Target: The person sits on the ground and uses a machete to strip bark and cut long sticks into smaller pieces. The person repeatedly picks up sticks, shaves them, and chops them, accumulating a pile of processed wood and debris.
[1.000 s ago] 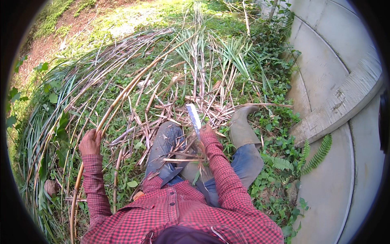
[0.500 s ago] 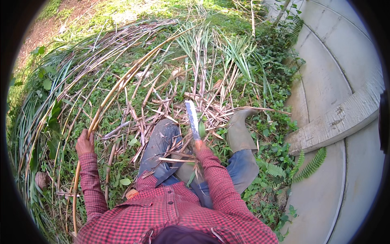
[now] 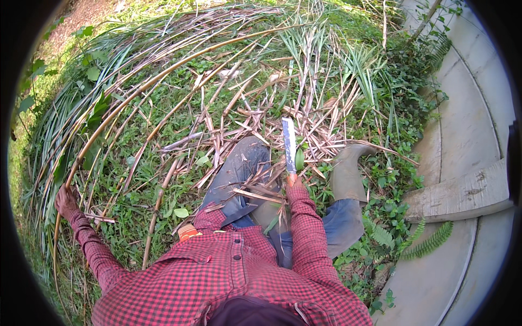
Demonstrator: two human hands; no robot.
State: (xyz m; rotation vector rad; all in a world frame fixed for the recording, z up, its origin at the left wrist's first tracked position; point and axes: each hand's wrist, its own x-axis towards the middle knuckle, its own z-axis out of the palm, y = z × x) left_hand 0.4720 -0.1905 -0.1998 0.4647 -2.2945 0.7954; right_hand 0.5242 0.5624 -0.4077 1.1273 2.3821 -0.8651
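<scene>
My left hand point(image 3: 67, 201), at the far left, is closed round a long, thin tan stalk point(image 3: 157, 77). The stalk bows from beside my left arm up and across to the top middle. In my right hand point(image 3: 295, 182), resting over my legs, is a machete point(image 3: 289, 144). Its pale, dark-smudged blade points away from me, and a bit of orange handle shows above my fist. A green leaf point(image 3: 299, 160) is beside the blade. Dry brown strips point(image 3: 255, 194) lie across my lap.
Long green leaves and stalks point(image 3: 70, 117) are heaped along the left. Shredded dry husks point(image 3: 321, 127) cover the ground beyond my boot point(image 3: 348, 174). At right, a weathered wooden beam point(image 3: 462, 195) lies on pale grey slabs point(image 3: 435, 271), with ferns point(image 3: 429, 242) near it.
My left hand has moved outward to the left, swinging the stalk with it. Another stalk that was alongside it now lies apart, to the right. My right hand still grips the machete.
</scene>
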